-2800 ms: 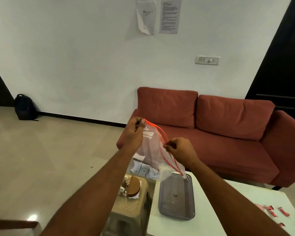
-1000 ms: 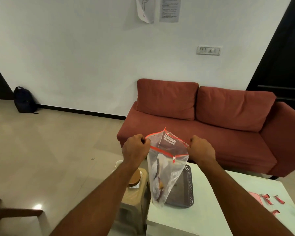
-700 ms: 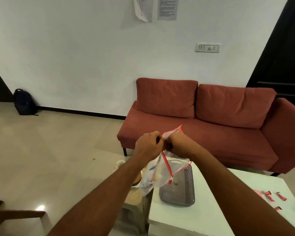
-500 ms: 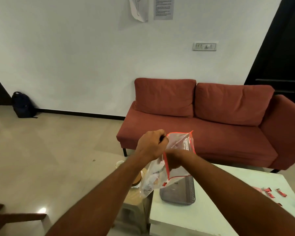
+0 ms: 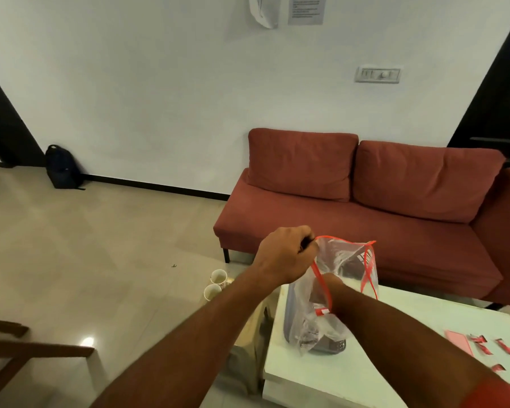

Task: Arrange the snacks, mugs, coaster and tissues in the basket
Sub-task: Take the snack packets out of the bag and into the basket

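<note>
My left hand [image 5: 286,254] pinches the red-zip rim of a clear plastic bag [image 5: 348,266] and holds it open above the white table [image 5: 395,363]. My right hand [image 5: 318,291] is pushed down inside the bag, seen only dimly through the plastic, so its grip cannot be made out. The grey perforated basket [image 5: 331,346] lies on the table right under the bag, mostly hidden by it. Two white mugs [image 5: 218,277] stand on a beige stool [image 5: 248,343] left of the table. Small red snack sachets [image 5: 504,346] and a pink packet [image 5: 458,345] lie near the table's right edge.
A red sofa [image 5: 365,207] stands behind the table against the white wall. A dark backpack [image 5: 61,167] leans at the wall on the left. A wooden chair frame [image 5: 27,351] juts in at the lower left over tiled floor.
The bag was pulled open between both hands, then my right hand let go of the rim and went down inside it. My left hand keeps the rim. The two mugs have come into view.
</note>
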